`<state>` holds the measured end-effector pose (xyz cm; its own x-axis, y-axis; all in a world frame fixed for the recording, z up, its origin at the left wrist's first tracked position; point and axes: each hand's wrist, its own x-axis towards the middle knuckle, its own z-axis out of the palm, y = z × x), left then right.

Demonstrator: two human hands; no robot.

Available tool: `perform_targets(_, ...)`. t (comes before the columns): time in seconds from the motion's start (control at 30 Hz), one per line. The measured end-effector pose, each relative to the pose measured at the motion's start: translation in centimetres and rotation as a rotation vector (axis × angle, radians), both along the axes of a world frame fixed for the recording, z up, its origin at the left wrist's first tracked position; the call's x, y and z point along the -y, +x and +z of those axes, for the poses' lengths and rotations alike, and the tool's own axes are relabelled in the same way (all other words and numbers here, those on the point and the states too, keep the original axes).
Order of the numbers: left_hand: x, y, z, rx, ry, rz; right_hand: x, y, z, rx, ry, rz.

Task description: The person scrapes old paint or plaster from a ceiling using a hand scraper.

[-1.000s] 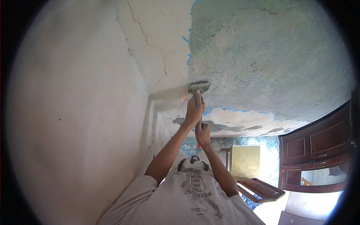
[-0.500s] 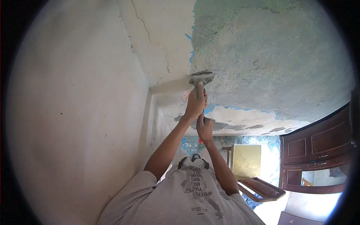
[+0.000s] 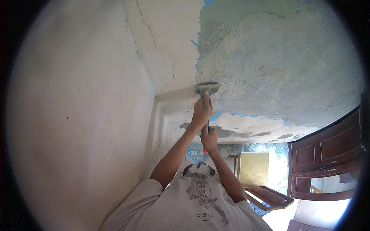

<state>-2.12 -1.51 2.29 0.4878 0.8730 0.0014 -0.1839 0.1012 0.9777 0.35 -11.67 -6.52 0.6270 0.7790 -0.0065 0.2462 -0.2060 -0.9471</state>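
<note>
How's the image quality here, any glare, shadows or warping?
In the head view, black corners frame a fisheye picture that bows the dark cabinet; in the head view, glare washes out the floor beside the yellow panel; in the head view, a soft shadow band lies left of the scraper.

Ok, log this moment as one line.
left grip: high on grey metal wide-bladed scraper | right grip: lower on its handle | blade: at patchy grey-green wall, near cream paint
</note>
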Motion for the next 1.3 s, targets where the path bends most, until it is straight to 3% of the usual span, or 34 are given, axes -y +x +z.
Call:
perform_targets(0.07,-0.3,0.1,-0.2,-0.007,0.016,0.014,-0.1,-0.2,0.2,-0.058,0.011,0.000)
perform_targets(0.2,-0.2,-1.0,5.5,0.038,0.008,-0.020,-0.1,-0.9,4.6,-0.074,0.004,0.064)
perform_targets(0.27,-0.4,-0.8,3.6,0.027,0.029,-0.014,-0.2,-1.1,4.7,-0.103,0.064,0.049)
perform_targets(0.37,-0.5,-0.2,-1.1,0.032,0.067,-0.008,-0.4,-1.0,-1.6,0.169,0.126,0.030)
perform_targets(0.47,-0.9,-0.7,1.4,-0.070,0.085,0.006,-0.6,-1.5,0.2,-0.088,0.031,0.046)
perform_targets(0.57,-0.7,-1.5,3.0,-0.112,0.020,-0.024,-0.1,-1.9,1.6,-0.095,0.030,0.082)
perform_targets(0.67,-0.7,-0.3,0.0,-0.111,0.115,0.030,-0.1,-1.0,1.4,-0.126,0.050,0.052)
perform_targets(0.77,-0.4,0.0,-0.2,-0.117,0.131,0.065,-0.1,-0.7,-1.5,0.218,0.141,0.049)
perform_targets(0.87,-1.3,0.0,3.1,-0.135,0.188,0.069,-0.4,-1.1,2.9,-0.007,0.026,0.042)
perform_targets(0.97,-0.8,-0.6,4.5,-0.108,0.112,0.037,-0.5,-0.6,1.7,0.309,0.160,0.074)
perform_targets(1.07,0.0,-0.3,1.0,-0.114,0.099,0.052,0.3,-0.7,-0.3,0.146,0.180,0.087)
perform_targets(1.17,-0.9,-0.1,0.7,-0.144,0.151,0.076,-0.2,-1.1,-0.8,0.032,0.120,0.052)
perform_targets(1.3,-0.7,-0.7,2.9,-0.120,0.104,0.066,0.2,-1.4,3.2,-0.116,-0.048,0.067)
